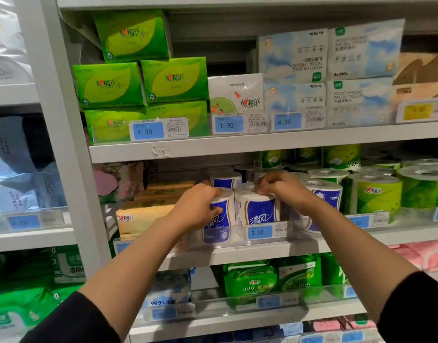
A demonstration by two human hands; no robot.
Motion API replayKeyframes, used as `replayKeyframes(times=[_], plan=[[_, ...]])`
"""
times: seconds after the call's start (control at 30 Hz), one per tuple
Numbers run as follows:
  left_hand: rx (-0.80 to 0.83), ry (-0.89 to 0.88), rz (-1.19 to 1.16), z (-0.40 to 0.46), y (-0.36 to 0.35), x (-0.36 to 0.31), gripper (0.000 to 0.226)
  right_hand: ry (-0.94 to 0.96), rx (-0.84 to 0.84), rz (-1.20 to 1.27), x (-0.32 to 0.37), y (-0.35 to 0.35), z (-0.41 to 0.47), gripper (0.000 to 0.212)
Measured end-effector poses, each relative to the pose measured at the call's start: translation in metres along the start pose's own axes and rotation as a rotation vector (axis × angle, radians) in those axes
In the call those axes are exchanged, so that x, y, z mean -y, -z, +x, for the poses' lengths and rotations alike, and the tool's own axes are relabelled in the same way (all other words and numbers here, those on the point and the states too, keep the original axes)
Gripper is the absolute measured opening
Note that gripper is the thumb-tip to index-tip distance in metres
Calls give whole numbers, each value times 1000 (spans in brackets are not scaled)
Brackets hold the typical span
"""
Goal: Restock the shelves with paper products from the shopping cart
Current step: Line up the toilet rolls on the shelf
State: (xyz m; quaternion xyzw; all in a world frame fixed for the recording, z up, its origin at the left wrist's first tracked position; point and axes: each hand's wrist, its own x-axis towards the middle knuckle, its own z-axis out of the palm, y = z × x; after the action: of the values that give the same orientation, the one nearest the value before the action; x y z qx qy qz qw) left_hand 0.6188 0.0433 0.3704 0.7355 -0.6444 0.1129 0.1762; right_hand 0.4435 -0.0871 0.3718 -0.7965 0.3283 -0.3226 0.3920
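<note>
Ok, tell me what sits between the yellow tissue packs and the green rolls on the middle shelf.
Head view: blue-and-white rolls fill that stretch, with the left hand and right hand on the front ones.

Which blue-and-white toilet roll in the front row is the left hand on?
The leftmost front roll, beside the yellow tissue pack: the left hand wraps its side. The right hand grips the next roll.

Upper shelf tags point(148, 131) read 1.30, 1.90, 4.90; blue packs point(356, 95) say "MOISTURIZING FACIAL TISSUE"; middle tag point(259, 232) reads 2.20.
</note>
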Motion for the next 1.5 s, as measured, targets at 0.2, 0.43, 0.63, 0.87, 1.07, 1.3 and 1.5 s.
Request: replayKeyframes(times=[0.2,0.43,0.63,0.87,1.07,1.3,1.5], plan=[[-110,-16,-10,-2,-13,-1,56,10,28,-74,-3,-2,-1,10],[-458,-280,157,3,-45,-6,42,262,-223,-301,7,7,-3,21],[-555,-279,149,2,-64,-5,43,236,-514,-874,-28,36,-19,37],[-654,-254,48,5,-77,-9,36,47,-488,-650,-71,48,-41,64],[-667,-263,34,6,-76,-8,35,136,-524,-580,-64,53,-40,60],[-677,-259,10,5,-75,-8,38,234,-607,-380,-46,63,-28,56],[-700,-289,37,8,-77,-5,33,191,-591,-272,-42,79,-30,53]])
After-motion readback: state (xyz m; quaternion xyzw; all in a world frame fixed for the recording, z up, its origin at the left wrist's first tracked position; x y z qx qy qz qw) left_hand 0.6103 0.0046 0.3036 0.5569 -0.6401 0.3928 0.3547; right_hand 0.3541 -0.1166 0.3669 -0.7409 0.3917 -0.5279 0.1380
